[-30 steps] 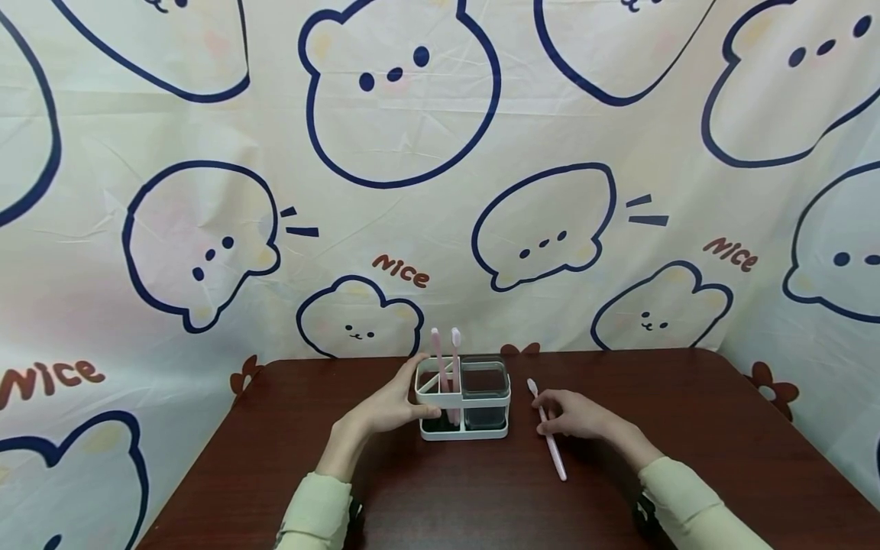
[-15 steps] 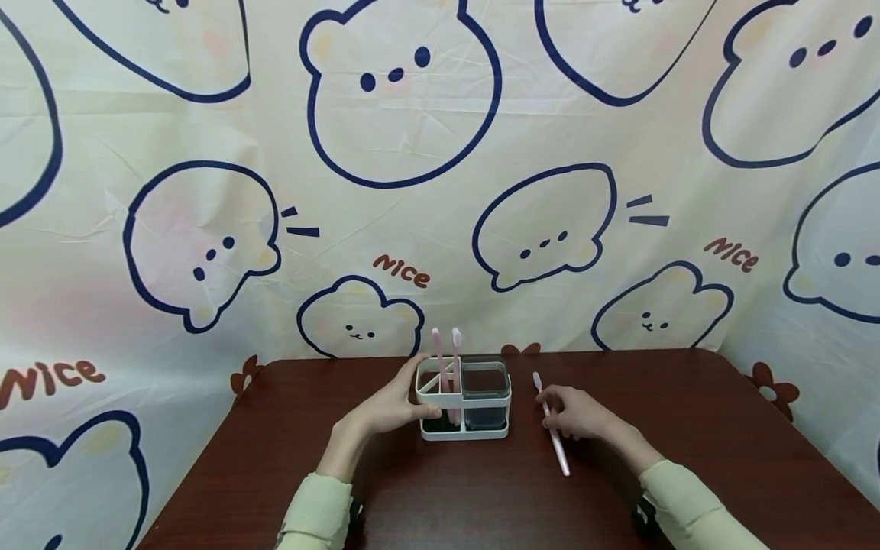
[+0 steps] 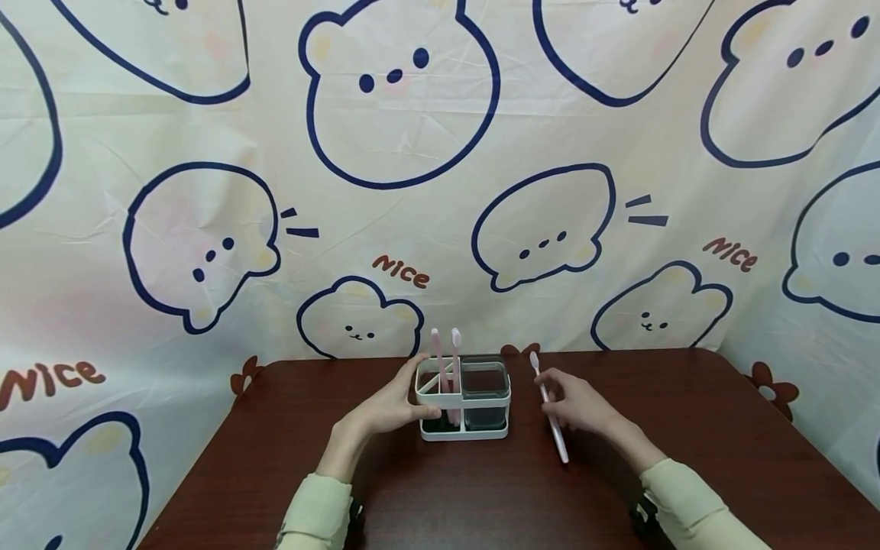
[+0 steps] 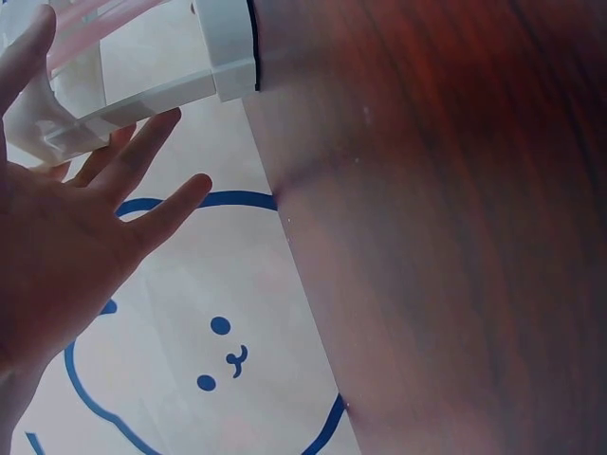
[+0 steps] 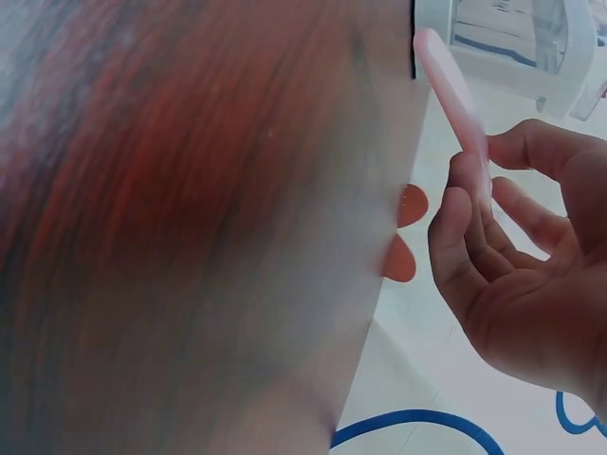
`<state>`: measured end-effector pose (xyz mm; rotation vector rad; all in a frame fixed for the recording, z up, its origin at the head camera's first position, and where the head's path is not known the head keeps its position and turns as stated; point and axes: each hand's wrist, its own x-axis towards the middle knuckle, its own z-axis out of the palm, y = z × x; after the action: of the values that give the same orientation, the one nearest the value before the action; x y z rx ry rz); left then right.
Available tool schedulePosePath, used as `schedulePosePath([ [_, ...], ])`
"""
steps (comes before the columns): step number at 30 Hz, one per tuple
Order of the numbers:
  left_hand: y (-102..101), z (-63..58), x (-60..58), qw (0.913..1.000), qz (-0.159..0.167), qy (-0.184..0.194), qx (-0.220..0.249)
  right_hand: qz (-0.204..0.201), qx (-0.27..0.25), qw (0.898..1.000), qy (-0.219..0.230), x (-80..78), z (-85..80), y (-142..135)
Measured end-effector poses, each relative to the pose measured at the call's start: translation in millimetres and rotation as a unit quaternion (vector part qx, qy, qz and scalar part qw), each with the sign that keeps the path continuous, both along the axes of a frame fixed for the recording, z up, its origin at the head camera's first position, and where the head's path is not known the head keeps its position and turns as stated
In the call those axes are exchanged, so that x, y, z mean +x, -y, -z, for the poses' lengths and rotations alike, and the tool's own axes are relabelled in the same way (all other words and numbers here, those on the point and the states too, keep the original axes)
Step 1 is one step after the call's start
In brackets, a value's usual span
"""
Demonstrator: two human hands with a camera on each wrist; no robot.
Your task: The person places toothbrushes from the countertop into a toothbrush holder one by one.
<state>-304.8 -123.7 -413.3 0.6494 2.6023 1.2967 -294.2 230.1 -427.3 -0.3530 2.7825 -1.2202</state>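
A white toothbrush holder (image 3: 474, 435) with a dark clear compartment stands on the table. Two pink toothbrushes (image 3: 456, 370) are upright in its left part. My left hand (image 3: 385, 402) grips the holder's left side, thumb across the front and fingers at the back; in the left wrist view, some fingers (image 4: 156, 142) lie stretched along the frame. To the right of the holder, my right hand (image 3: 576, 401) pinches a third pink toothbrush (image 3: 557, 439) by the middle of its handle. Its white bristle head (image 3: 534, 361) points away and up, the handle's end toward me.
The dark brown wooden table (image 3: 467, 496) ends just behind the holder. A pale curtain (image 3: 440, 229) with bear drawings hangs close behind the table's back edge and along both sides.
My right hand has moved up and slightly away with the toothbrush, whose head now reaches the table's back edge in the head view. The left hand and the holder have stayed put.
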Motion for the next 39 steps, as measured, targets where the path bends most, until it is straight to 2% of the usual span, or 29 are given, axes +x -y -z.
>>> schedulePosePath([
  [14,0.9,-0.3,0.4,1.0000,-0.004,0.003,-0.002,0.028,0.020,0.997,-0.062,4.3,-17.3,8.4],
  [26,-0.3,0.7,-1.2,1.0000,0.002,0.001,0.004,0.026,0.037,0.991,-0.128,4.5,-35.0,19.7],
  [33,0.2,1.1,0.0,1.0000,0.002,0.005,0.002,0.006,0.004,0.989,-0.151,10.2,-50.7,31.1],
  [39,0.1,1.3,-2.1,1.0000,0.006,0.003,0.005,0.001,-0.005,0.981,-0.193,14.4,-66.7,42.0],
])
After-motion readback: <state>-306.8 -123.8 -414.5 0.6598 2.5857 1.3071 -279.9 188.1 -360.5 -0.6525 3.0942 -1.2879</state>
